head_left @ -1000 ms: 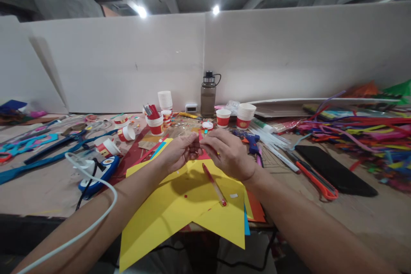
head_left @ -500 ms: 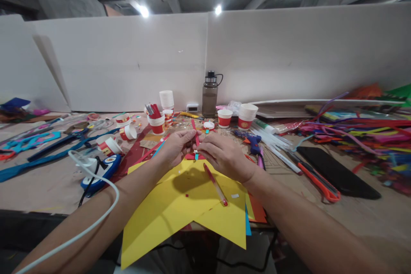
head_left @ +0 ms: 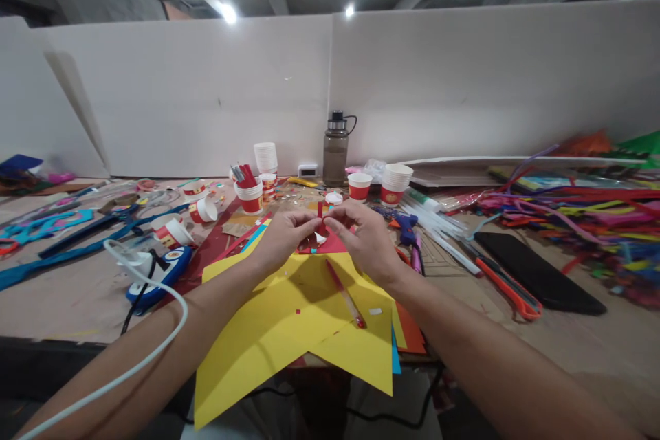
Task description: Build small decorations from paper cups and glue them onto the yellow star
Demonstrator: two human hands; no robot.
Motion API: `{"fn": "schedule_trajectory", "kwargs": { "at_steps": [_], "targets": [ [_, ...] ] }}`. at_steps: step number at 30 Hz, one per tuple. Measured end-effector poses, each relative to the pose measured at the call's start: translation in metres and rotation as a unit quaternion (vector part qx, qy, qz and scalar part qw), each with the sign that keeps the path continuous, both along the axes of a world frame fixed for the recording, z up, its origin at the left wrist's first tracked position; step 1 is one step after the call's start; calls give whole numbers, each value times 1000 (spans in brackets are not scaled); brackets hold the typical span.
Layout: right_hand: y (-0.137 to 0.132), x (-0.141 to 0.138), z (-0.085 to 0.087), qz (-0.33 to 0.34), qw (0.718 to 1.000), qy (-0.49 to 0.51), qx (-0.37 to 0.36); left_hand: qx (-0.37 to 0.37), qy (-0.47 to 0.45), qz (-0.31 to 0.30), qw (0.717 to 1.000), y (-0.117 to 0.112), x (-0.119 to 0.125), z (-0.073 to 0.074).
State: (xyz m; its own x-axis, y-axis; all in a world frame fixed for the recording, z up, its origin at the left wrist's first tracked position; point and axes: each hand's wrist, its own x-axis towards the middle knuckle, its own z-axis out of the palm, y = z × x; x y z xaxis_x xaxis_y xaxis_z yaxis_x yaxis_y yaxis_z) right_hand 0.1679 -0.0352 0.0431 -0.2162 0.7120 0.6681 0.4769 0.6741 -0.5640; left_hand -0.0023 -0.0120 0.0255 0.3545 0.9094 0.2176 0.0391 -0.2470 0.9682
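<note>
My left hand point(head_left: 284, 240) and my right hand point(head_left: 364, 239) meet above the middle of the table, fingertips pinched together on a small red paper piece point(head_left: 320, 220). They hover just over a red paper sheet point(head_left: 333, 244) and a large yellow paper sheet point(head_left: 293, 330) that hangs over the table's near edge. A red pen point(head_left: 346, 297) lies on the yellow sheet below my right hand.
Red-and-white paper cups point(head_left: 357, 187) and a dark water bottle point(head_left: 335, 150) stand at the back. A blue glue gun point(head_left: 407, 225), an orange utility knife point(head_left: 508, 287) and a black phone point(head_left: 539, 273) lie right. Colourful strips point(head_left: 577, 213) pile far right. A white cable point(head_left: 139, 282) crosses left.
Both hands have lifted slightly and drawn closer together, fingertips now pinching the red piece. The long red strip that stood up between them half a second ago no longer shows.
</note>
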Motion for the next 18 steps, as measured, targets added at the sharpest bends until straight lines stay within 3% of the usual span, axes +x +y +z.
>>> {"fn": "schedule_trajectory", "kwargs": {
  "at_steps": [10,18],
  "targets": [
    [6,1,-6,6,990,79,-117,51,98,13,994,-8,5,4],
    [5,-1,-3,17,984,91,-150,114,149,22,982,-8,4,0]
  ]
}}
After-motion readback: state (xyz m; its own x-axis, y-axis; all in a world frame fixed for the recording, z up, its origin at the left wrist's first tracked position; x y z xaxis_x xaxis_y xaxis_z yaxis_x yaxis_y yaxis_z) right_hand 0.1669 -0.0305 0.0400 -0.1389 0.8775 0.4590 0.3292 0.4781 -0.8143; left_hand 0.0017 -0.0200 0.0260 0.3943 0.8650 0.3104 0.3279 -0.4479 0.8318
